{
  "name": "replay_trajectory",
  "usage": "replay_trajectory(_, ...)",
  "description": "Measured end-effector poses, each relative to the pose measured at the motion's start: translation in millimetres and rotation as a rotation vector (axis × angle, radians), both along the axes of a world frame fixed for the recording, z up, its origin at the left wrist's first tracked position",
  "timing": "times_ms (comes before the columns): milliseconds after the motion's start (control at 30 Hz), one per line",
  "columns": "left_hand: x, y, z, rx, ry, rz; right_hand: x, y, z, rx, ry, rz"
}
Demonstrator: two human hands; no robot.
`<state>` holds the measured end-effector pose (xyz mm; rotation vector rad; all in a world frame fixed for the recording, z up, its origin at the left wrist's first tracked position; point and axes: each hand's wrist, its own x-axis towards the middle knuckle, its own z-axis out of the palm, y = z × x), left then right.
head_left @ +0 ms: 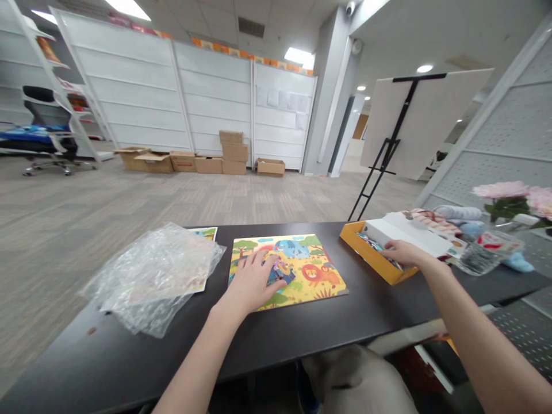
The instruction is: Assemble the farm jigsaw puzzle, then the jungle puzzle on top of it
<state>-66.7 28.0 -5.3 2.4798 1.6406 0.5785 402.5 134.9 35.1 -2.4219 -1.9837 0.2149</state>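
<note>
A colourful animal jigsaw puzzle [323, 276] with lions, an elephant and trees lies flat on the dark table. My left hand [256, 279] rests on its left half, fingers spread, covering part of the picture. Beside the fingers, a dark blue and purple patch shows on the puzzle. To the right stands an open yellow box [375, 259] with small multicoloured pieces [368, 241] inside. My right hand [403, 254] reaches over its near side into it, fingers bent together among the pieces. What those fingertips hold, if anything, is hidden.
Crumpled clear plastic wrap [159, 276] covers a printed sheet [202, 233] on the left of the dark table [319, 328]. Rolled cloths [457, 214], a clear container [485, 256] and pink flowers [502, 191] crowd the right end. An easel [386, 152] stands behind the table.
</note>
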Motion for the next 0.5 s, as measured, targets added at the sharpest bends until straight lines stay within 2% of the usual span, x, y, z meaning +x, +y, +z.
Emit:
replay_trajectory(233, -8, 0, 1.3, 0.021, -0.01, -0.013, 12, 8, -19.1, -0.129, 0.094, -0.027)
replay_trajectory(500, -12, 6, 4.9, 0.028, -0.021, -0.011, 12, 16, -14.9, -0.151, 0.091, -0.056)
